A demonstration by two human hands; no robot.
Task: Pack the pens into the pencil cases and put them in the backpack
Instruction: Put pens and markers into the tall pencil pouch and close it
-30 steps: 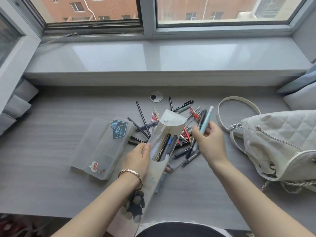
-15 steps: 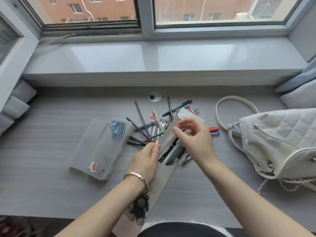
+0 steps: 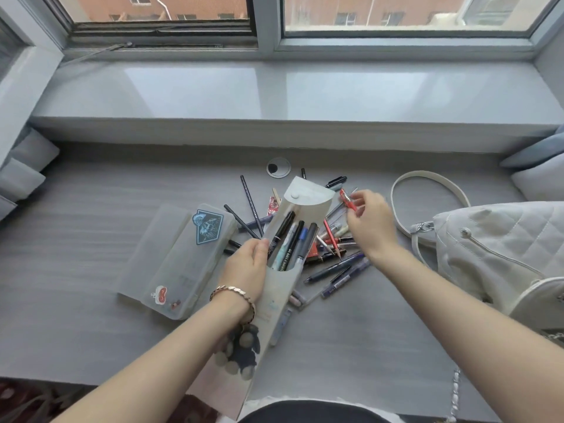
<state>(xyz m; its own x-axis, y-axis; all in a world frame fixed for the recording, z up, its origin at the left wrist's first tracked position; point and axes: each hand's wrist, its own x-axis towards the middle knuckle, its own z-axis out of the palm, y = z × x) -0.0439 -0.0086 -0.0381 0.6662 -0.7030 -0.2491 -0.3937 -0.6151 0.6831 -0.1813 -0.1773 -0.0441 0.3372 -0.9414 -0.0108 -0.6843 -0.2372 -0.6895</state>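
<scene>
Centre of the frame: pale, half-clear pencil case [image 3: 276,288], long and narrow, tilted, round flap with a white snap open at the top, several dark pens and a blue-capped one standing inside. Gripped on its left side by the left hand [image 3: 247,267]. Just right of it, right hand [image 3: 370,221] pinching a red pen [image 3: 348,201] above the loose pens [image 3: 335,265] on the grey bench [image 3: 76,209]. Left of centre, flat clear case [image 3: 174,261] with stickers. Right edge, white quilted backpack [image 3: 500,248].
</scene>
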